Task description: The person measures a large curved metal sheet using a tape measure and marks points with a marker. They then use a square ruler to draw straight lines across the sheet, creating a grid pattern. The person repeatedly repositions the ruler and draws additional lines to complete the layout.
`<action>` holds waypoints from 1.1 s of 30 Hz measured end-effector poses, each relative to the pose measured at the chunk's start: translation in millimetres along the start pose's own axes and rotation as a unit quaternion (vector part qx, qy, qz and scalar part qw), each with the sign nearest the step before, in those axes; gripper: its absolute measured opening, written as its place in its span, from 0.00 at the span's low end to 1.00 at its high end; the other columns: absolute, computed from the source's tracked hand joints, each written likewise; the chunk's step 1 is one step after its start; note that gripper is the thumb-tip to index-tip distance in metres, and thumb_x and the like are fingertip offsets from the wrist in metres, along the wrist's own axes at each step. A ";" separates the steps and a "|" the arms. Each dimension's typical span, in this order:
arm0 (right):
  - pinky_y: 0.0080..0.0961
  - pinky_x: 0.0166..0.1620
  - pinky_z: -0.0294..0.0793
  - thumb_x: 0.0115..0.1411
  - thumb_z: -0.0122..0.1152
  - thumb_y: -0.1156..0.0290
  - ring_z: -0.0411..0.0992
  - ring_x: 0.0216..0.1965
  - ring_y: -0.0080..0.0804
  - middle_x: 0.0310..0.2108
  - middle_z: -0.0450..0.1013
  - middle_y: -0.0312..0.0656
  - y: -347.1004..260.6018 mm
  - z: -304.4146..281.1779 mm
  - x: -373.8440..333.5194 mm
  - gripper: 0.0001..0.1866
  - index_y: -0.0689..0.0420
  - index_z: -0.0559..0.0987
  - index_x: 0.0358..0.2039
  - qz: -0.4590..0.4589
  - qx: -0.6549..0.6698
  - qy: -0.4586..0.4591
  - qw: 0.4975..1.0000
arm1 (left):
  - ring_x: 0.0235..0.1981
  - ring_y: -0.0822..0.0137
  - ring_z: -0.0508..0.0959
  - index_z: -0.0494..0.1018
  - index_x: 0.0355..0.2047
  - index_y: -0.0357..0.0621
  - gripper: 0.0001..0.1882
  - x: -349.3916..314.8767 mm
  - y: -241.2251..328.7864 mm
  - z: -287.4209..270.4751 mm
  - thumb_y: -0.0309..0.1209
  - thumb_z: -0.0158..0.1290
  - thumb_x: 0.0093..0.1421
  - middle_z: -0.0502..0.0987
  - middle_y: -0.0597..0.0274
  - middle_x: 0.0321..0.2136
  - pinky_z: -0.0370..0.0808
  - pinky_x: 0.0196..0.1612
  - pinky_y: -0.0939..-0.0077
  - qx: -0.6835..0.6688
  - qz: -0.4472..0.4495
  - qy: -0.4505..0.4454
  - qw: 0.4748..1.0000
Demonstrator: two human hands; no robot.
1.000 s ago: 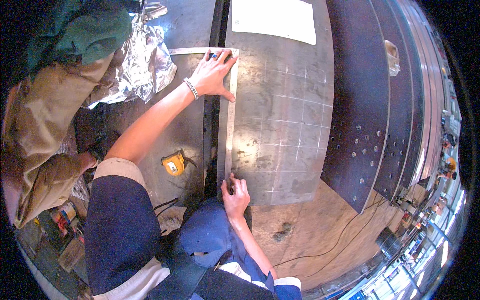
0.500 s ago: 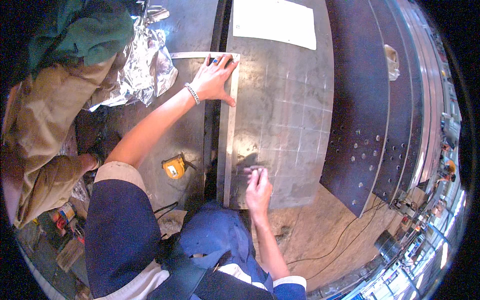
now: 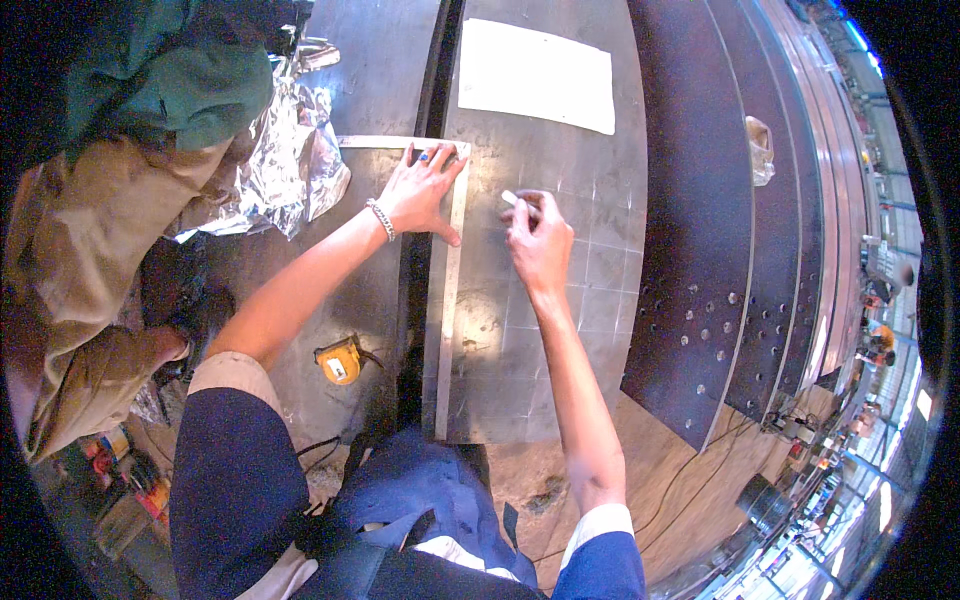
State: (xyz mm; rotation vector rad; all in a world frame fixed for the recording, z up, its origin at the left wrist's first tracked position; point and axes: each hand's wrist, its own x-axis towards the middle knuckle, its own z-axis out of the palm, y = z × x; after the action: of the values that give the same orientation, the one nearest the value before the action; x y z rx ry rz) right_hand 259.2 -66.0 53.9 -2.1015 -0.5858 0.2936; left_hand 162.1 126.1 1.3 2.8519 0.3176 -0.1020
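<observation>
My left hand (image 3: pixel 418 198), with its fingers spread, presses on the corner of a metal carpenter's square (image 3: pixel 447 320). The thumb rests by the long arm, which runs down the left edge of a grey steel plate (image 3: pixel 505 415). The short arm crosses the dark gap to the left. Pinched in the fingers of my right hand (image 3: pixel 541 245) is a small white stick of chalk (image 3: pixel 509 198), held over the plate right of the square's corner. Pale grid lines cross the plate. A yellow tape measure (image 3: pixel 339 361) lies left of the gap.
A white sheet (image 3: pixel 535 80) lies on the plate's far part. Crumpled foil (image 3: pixel 290 165) and another person's trousers (image 3: pixel 85 255) are at the left. Dark plates with holes (image 3: pixel 690 250) stand along the right. Cables (image 3: pixel 690 465) run over the brown floor.
My right hand has moved away from me, from the plate's near part up beside the square's corner, with the chalk. The left hand stays on the square. The whole view has shifted slightly.
</observation>
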 end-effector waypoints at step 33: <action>0.52 0.34 0.78 0.63 0.56 0.74 0.78 0.29 0.60 0.26 0.76 0.63 8.2 25.0 -79.5 0.10 0.63 0.81 0.42 -0.102 -0.184 -0.179 0.961 | 0.72 0.45 0.56 0.56 0.71 0.45 0.72 -1.6 0.7 0.2 0.67 0.72 0.29 0.57 0.44 0.69 0.48 0.73 0.36 -0.009 -0.009 -0.006 1.000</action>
State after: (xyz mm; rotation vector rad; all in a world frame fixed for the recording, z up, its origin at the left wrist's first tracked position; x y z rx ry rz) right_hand 182.9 -92.7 32.1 -2.3322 -1.1376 0.4813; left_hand 160.6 125.0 1.5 2.8307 0.3394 -0.1197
